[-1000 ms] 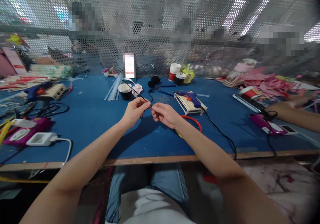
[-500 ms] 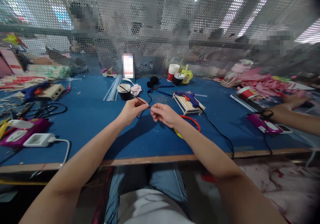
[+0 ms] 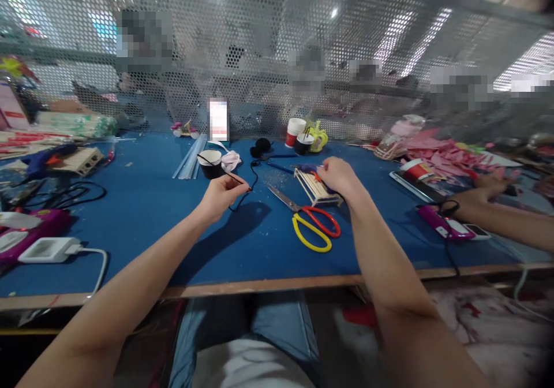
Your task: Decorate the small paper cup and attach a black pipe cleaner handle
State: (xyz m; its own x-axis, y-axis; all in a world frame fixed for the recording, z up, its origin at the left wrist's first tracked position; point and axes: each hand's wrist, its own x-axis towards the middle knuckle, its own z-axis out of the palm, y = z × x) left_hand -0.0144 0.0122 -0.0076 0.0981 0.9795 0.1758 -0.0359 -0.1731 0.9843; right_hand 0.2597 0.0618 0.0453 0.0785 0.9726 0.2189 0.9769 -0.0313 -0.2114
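Observation:
My left hand (image 3: 224,196) pinches a thin black cord (image 3: 254,175) left of centre, just in front of a black paper cup (image 3: 210,167). The cord runs back toward a black ball of yarn (image 3: 262,146). At the right, my right hand (image 3: 340,177) has its fingers closed round the blue glue gun (image 3: 308,168), which lies on a small wooden rack (image 3: 315,189). Between the hands, scissors with one red and one yellow handle (image 3: 312,245) lie on the blue table (image 3: 151,226).
Clear plastic sticks (image 3: 190,160) and a lit phone (image 3: 219,120) stand or lie behind the left hand. Purple power strips (image 3: 445,224) sit at both sides. Another person's hand (image 3: 487,187) is at the far right, near pink strips (image 3: 450,165).
My right hand has left the cord and moved right and back to the glue gun, uncovering the scissors. My left hand still pinches the cord. The view has shifted slightly.

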